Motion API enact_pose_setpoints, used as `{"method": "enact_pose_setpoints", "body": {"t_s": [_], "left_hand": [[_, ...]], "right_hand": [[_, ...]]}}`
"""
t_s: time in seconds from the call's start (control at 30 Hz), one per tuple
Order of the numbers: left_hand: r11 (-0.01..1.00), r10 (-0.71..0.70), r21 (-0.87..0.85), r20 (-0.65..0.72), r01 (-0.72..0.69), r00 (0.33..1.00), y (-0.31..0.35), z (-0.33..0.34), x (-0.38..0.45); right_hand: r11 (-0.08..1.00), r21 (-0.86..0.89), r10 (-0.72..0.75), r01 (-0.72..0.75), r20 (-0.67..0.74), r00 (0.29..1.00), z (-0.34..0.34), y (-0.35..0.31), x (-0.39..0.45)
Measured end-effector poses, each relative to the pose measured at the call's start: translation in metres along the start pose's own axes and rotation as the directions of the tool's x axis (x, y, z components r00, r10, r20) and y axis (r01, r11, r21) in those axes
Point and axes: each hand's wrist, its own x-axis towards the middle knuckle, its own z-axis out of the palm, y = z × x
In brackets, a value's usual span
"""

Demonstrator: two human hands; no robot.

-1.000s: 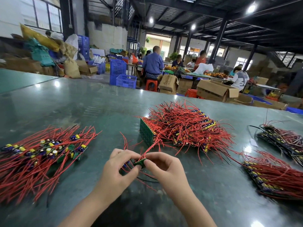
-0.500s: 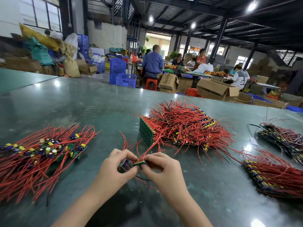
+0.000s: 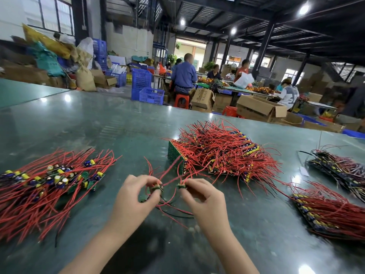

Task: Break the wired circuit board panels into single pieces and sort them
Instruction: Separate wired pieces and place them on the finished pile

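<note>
My left hand (image 3: 134,200) pinches a small green board piece (image 3: 157,187) with red wires. A short gap to its right, my right hand (image 3: 203,196) pinches a second small green piece (image 3: 181,186). Red and black wires hang between and below both pieces. Behind them sits a heap of wired circuit board panels (image 3: 223,153) with a green board edge on its left. A pile of single wired pieces (image 3: 49,180) with yellow and blue capacitors lies at the left.
Both hands work above a glossy dark green table (image 3: 98,125). Two more stacks of wired panels lie at the right, one near (image 3: 331,212) and one farther back (image 3: 339,169). People work at tables among cardboard boxes and blue crates beyond the table's far edge.
The board held between both hands has come apart into two pieces. My hands have moved apart, one piece in each.
</note>
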Motion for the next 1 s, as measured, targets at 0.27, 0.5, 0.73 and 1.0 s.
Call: {"method": "enact_pose_setpoints", "body": {"t_s": [0.27,0.5,0.73,1.0], "left_hand": [[0.972,0.149,0.19,-0.042,-0.138,0.988,0.003,0.003,-0.004],[0.955,0.204,-0.209,-0.048,-0.21,0.978,0.006,0.011,-0.008],[0.94,0.317,-0.142,0.031,-0.31,0.948,0.005,0.011,-0.011],[0.948,0.308,-0.096,0.055,-0.302,0.95,0.008,0.008,-0.011]], "right_hand": [[0.861,0.412,0.271,-0.298,0.124,0.955,0.003,-0.012,-0.003],[0.879,0.422,0.137,-0.221,0.222,0.965,0.004,-0.022,-0.007],[0.964,0.25,0.049,-0.094,0.182,0.982,0.006,-0.018,-0.007],[0.951,0.269,0.104,-0.15,0.177,0.979,0.007,-0.014,-0.008]]}}
